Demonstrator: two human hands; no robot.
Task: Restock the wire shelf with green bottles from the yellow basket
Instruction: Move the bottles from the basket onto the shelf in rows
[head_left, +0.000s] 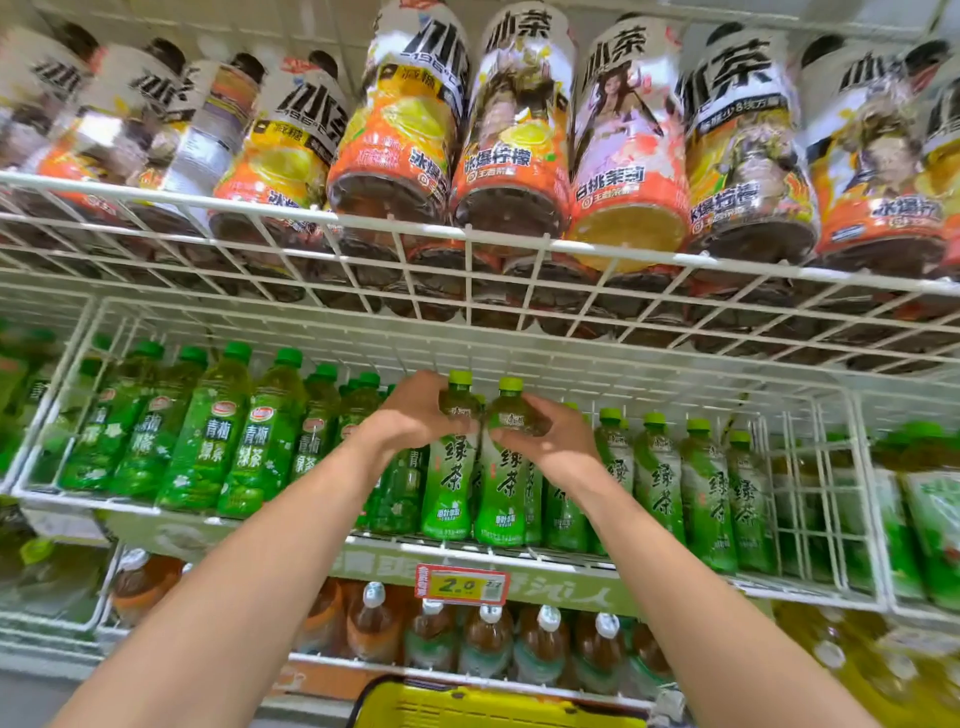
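Two green bottles gripped at the shoulders, left hand and right hand fingers wrapped; placing step; next, settle on wire shelf, release.

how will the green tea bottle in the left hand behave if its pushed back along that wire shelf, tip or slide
The green tea bottle looks tall and narrow on a small base, so a high push, where the left hand grips it, would probably tip it. It appears full, so likely heavy for its size. The wire shelf may snag its base rather than let it slide.
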